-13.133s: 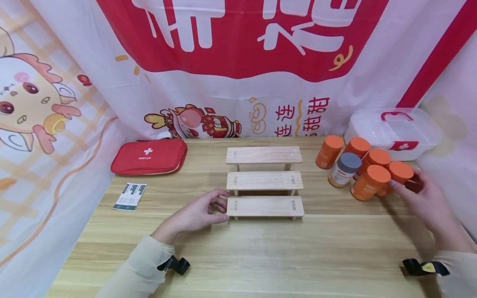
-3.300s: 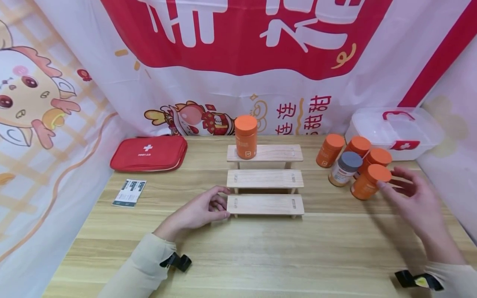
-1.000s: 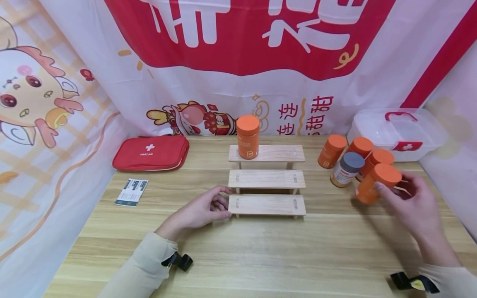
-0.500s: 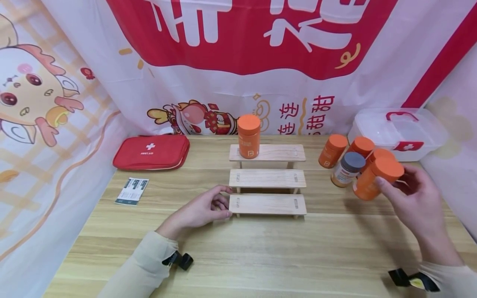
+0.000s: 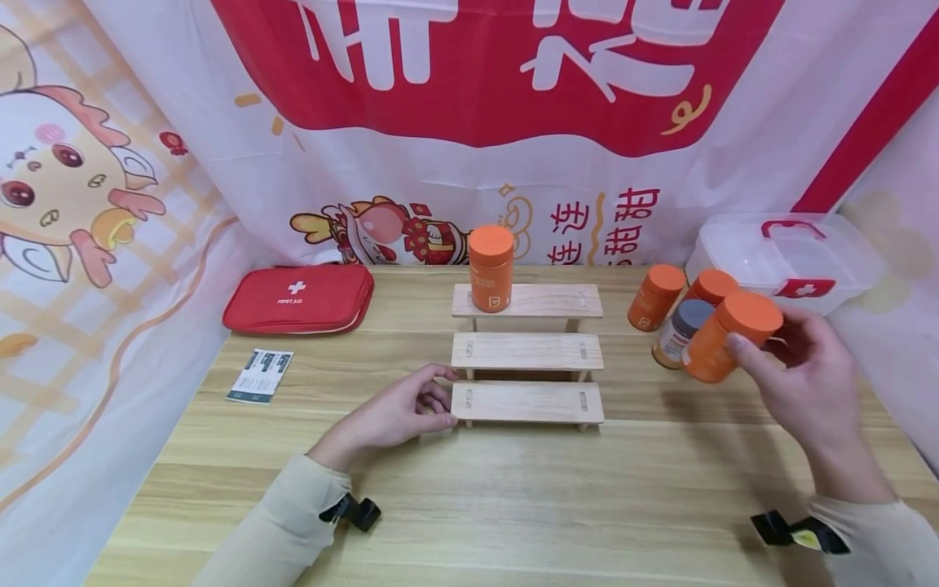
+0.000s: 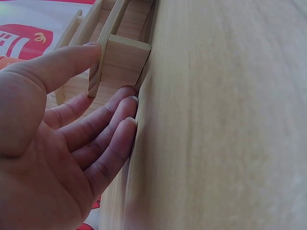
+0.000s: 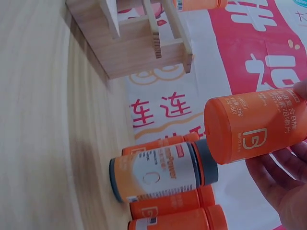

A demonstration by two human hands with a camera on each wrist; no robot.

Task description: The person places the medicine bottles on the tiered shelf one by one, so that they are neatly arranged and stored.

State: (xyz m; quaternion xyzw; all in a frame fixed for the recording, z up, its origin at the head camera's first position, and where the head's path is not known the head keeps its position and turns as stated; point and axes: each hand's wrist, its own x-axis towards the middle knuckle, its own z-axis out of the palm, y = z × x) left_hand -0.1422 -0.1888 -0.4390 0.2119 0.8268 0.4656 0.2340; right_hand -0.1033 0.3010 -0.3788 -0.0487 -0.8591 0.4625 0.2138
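Note:
My right hand (image 5: 810,387) grips an orange supplement bottle (image 5: 722,342), tilted and raised off the table; the right wrist view shows its printed label and base. Behind it stand a grey-capped bottle (image 5: 669,341) with a white label and several orange bottles (image 5: 653,300), one hidden by the held one in the head view. My left hand (image 5: 403,412) holds the left end of the lowest board of a three-step wooden stand (image 5: 526,402), thumb at its front corner, index finger at the back. Another orange bottle (image 5: 491,277) stands upright on the top step's left part.
A red first-aid pouch (image 5: 297,300) lies at the back left, with a printed leaflet (image 5: 260,375) in front of it. At the back right is a clear box (image 5: 778,253) with a red handle. Printed cloth (image 5: 411,155) hangs behind the table.
An orange bottle has come to stand on the top step since the earliest frame. My right hand has lifted a second one from the group, tilting it leftward. My left hand stays put.

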